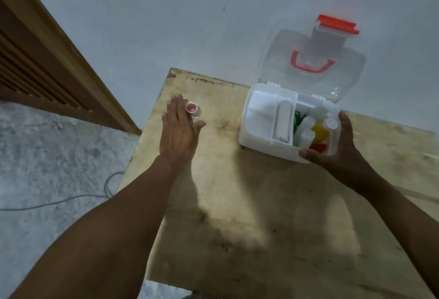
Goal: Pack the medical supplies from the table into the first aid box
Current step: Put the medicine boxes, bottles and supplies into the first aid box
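Left hand (178, 130) flat, fingers (174, 106) spread beside small red-capped item (193, 108) at desk's (237, 215) far-left edge — curl around it. Right hand (337, 146) clasps first aid box (263, 118) corner — keep it steady.

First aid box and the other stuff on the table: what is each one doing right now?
first aid box: open, partly filled with bottles
clear lid: swung up and back
small red-capped item: on the table, not packed
left hand: open, fingers spread, over that item
right hand: gripping the box's right end
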`<action>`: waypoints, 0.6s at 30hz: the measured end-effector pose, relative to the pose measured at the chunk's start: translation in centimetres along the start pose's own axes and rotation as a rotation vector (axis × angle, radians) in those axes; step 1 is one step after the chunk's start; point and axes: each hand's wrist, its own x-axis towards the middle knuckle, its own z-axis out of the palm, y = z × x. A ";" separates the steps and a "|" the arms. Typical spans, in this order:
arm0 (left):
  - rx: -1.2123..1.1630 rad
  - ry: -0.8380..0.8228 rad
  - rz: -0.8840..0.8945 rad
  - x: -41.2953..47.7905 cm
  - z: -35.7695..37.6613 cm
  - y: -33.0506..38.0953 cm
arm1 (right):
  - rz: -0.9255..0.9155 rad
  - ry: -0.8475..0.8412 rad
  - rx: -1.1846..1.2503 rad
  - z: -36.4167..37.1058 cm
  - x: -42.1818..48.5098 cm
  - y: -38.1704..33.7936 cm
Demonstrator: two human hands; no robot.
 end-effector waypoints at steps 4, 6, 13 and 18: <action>-0.064 0.001 -0.026 1.3 0.2 0.3 | 0.003 0.009 -0.013 0.2 -0.1 -0.3; 0.002 -0.006 -0.059 1.7 0.2 0.1 | -0.006 0.005 -0.004 0.3 -0.1 -0.5; 0.096 0.025 -0.018 2.1 0.3 -0.3 | -0.013 0.023 -0.031 0.2 0.1 -0.6; -0.090 -0.026 0.075 3.0 0.7 0.1 | -0.020 0.041 -0.032 0.3 0.4 -0.5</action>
